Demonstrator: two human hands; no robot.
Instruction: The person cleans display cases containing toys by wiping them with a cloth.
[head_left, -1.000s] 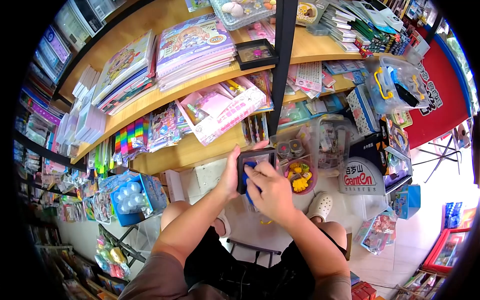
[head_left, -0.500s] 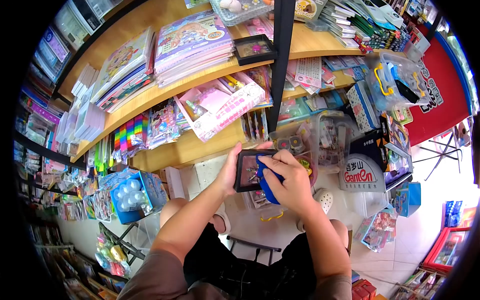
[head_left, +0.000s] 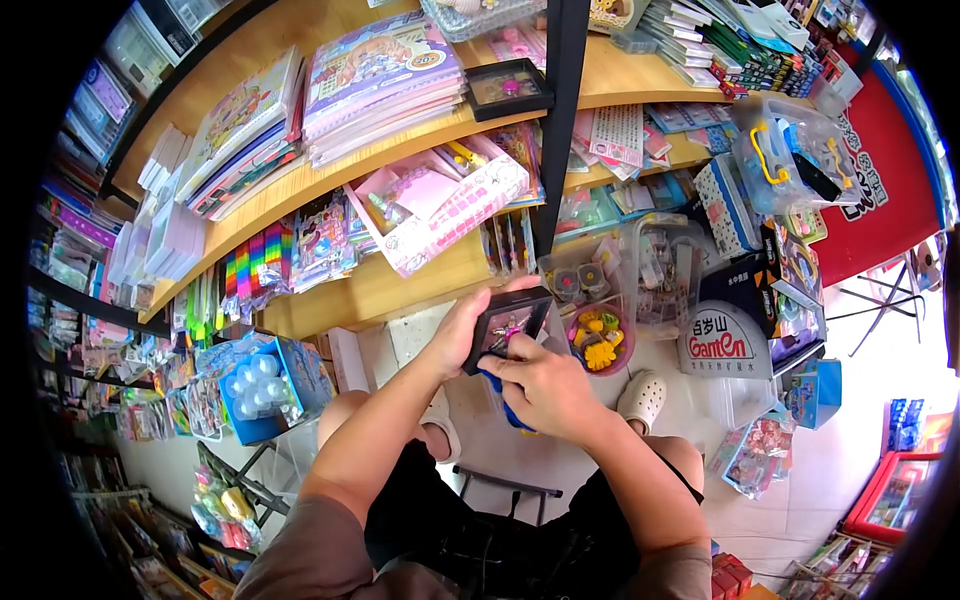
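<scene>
My left hand (head_left: pixel 460 332) grips the left side of a small black display frame (head_left: pixel 492 336), which is tilted in front of my knees. Behind its clear front shows something small, silvery and pink. My right hand (head_left: pixel 550 388) is closed on a blue cloth (head_left: pixel 514 408), its fingers at the frame's lower right edge; part of the cloth hangs below the hand. A similar black frame (head_left: pixel 508 88) lies on the wooden shelf ahead. Past my right hand stands a pink round basket (head_left: pixel 622 360) with yellow items in it.
Clear plastic boxes (head_left: pixel 665 275) stand on the floor ahead, near a Ganten carton (head_left: pixel 727 340). The wooden shelf (head_left: pixel 400 145) bears stacked books (head_left: pixel 375 85). At left sits a blue box (head_left: pixel 250 430) of clear round items. A black vertical post (head_left: pixel 563 130) divides the shelving.
The frame has tipped in my left hand. My right hand with the cloth has moved from the window down to the lower edge, uncovering the pink basket.
</scene>
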